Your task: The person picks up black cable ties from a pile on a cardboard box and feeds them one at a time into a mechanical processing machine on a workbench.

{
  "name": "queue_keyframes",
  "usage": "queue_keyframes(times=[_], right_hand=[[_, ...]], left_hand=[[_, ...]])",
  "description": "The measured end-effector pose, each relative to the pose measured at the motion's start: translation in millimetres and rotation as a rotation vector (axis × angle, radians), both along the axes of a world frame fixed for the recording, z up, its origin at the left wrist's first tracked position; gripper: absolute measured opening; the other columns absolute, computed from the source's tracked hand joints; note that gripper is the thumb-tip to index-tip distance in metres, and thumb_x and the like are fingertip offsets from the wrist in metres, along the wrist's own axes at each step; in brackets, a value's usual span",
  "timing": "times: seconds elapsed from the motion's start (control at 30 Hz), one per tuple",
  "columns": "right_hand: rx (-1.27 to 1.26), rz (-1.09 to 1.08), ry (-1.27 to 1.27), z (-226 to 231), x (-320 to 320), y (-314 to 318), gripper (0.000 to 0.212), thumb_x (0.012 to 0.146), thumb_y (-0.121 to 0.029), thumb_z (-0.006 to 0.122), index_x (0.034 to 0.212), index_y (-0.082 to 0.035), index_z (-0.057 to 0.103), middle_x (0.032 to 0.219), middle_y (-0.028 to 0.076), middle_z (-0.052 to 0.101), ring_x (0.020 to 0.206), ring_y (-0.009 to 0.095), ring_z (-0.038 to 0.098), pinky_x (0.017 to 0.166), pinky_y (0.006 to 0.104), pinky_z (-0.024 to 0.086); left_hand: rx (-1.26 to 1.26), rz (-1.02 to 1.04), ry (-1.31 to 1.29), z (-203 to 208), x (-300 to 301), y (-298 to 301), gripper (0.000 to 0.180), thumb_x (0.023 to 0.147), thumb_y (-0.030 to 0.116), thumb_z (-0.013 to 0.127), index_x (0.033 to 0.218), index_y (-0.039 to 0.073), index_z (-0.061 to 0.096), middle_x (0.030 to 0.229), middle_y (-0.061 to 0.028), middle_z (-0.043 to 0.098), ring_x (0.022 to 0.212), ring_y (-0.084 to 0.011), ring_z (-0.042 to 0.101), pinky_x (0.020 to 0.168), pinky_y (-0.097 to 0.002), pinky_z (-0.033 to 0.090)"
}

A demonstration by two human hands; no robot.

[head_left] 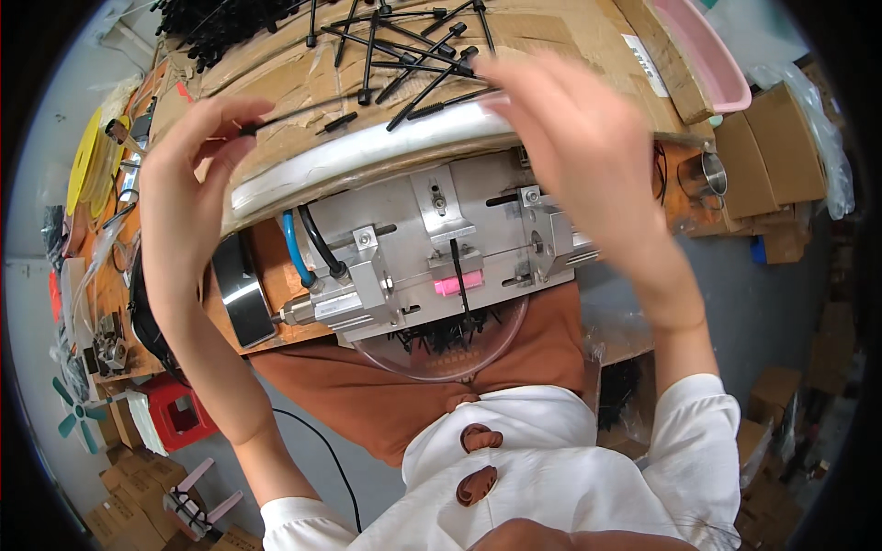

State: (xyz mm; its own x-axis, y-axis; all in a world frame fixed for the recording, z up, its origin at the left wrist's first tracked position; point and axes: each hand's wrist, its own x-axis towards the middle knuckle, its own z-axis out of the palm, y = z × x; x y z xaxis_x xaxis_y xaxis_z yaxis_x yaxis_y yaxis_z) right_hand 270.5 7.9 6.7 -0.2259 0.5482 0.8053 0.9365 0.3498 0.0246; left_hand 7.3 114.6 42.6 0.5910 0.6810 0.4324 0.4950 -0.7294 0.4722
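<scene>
My left hand [188,174] is at the left end of the cardboard, thumb and fingers pinched on the dark end of a thin black rod [308,112] that points right. My right hand [583,138] hovers at the right end of a white padded roll [367,151], beside a loose pile of black rods with thicker ends [418,64]. Its fingertips are smeared by motion, so its grip is unclear. Below, between both arms, sits a metal clamping fixture [450,220]. One black rod [460,275] stands across its middle, next to a pink block [457,282].
A clear bowl [390,365] of black parts rests on my lap under the fixture. Blue and black hoses [299,248] enter the fixture beside a dark phone [243,292]. Right of it stand a metal cup [703,174] and a pink tray [707,55]. A dense black heap [216,28] lies far left.
</scene>
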Motion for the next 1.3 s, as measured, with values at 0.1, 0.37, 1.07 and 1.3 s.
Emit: queue_keyframes(times=[0.1, 0.37, 1.07, 1.3], right_hand=[[-0.731, -0.051, 0.027, 37, 13, 59, 0.02, 0.085, -0.007, 0.059, 0.103, 0.0, 0.061, 0.088, 0.018, 0.064, 0.08, 0.029, 0.064, 0.072, 0.036, 0.051], [-0.933, 0.443, 0.801, 69, 43, 97, 0.022, 0.092, -0.016, 0.059, 0.104, 0.003, 0.062, 0.076, 0.009, 0.064, 0.066, 0.011, 0.061, 0.053, 0.0162, 0.047], [-0.398, 0.141, 0.535, -54, -26, -116, 0.06, 0.071, 0.005, 0.072, 0.128, 0.006, 0.05, 0.076, 0.01, 0.063, 0.057, 0.013, 0.059, 0.049, 0.0273, 0.047], [-0.58, 0.175, 0.426, -112, -65, -127, 0.069, 0.073, -0.002, 0.07, 0.136, 0.003, 0.043, 0.061, 0.004, 0.053, 0.052, 0.015, 0.054, 0.047, 0.0313, 0.043]], left_hand=[[0.072, 0.078, -0.007, -10, 2, -28, 0.043, 0.076, -0.011, 0.061, 0.116, 0.004, 0.062, 0.087, -0.0054, 0.059, 0.078, -0.0141, 0.055, 0.075, -0.0257, 0.046], [0.114, 0.118, 0.017, -101, 6, -167, 0.066, 0.064, -0.009, 0.071, 0.127, -0.004, 0.054, 0.086, -0.0091, 0.058, 0.075, -0.021, 0.054, 0.065, -0.033, 0.046], [0.019, 0.03, 0.136, -114, 64, -177, 0.067, 0.07, -0.006, 0.063, 0.134, -0.006, 0.044, 0.087, -0.009, 0.049, 0.079, -0.0231, 0.049, 0.073, -0.034, 0.045], [0.254, 0.168, -0.042, -45, 69, -8, 0.021, 0.086, 0.005, 0.06, 0.106, 0.007, 0.061, 0.094, -0.0151, 0.056, 0.089, -0.0318, 0.053, 0.08, -0.0401, 0.043]])
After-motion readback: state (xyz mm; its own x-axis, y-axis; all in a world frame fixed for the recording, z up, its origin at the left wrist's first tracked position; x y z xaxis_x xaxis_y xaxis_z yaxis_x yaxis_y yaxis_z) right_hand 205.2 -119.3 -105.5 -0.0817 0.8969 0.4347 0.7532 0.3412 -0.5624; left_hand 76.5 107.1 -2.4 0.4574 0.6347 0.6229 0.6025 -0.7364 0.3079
